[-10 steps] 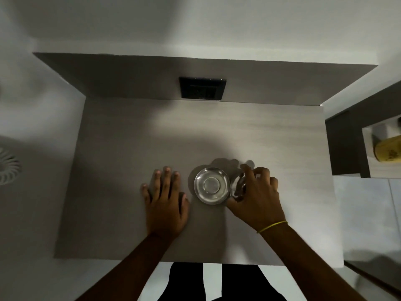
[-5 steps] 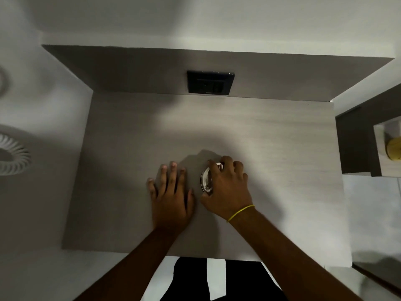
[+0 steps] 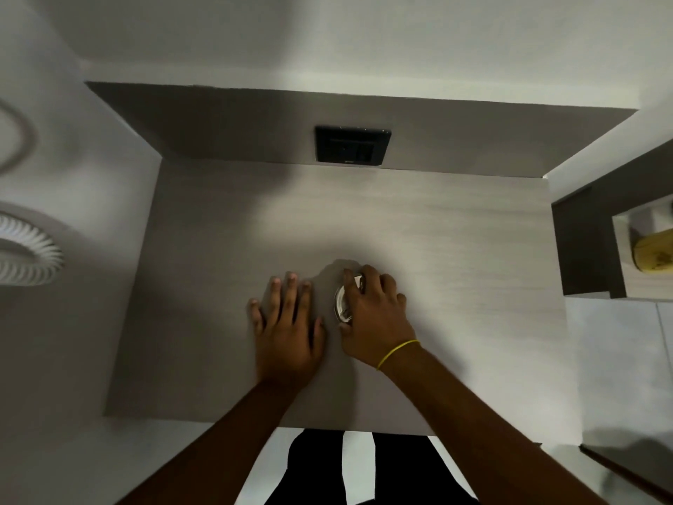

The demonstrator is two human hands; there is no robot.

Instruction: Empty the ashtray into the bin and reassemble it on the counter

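Observation:
A shiny round metal ashtray (image 3: 341,303) sits on the pale wood-grain counter (image 3: 455,249), near its front middle. My right hand (image 3: 377,317), with a yellow band at the wrist, lies over the ashtray with fingers curled on its lid, hiding most of it; only the left rim shows. My left hand (image 3: 287,322) rests flat on the counter just left of the ashtray, fingers spread, holding nothing. No bin is in view.
A black socket panel (image 3: 352,145) is set in the back wall above the counter. A dark cabinet with a yellow object (image 3: 653,255) stands to the right. A white ribbed vent (image 3: 25,249) is on the left wall.
My right hand carried the lid from the right side of the open bowl onto it and now covers the ashtray. My left hand stayed flat on the counter.

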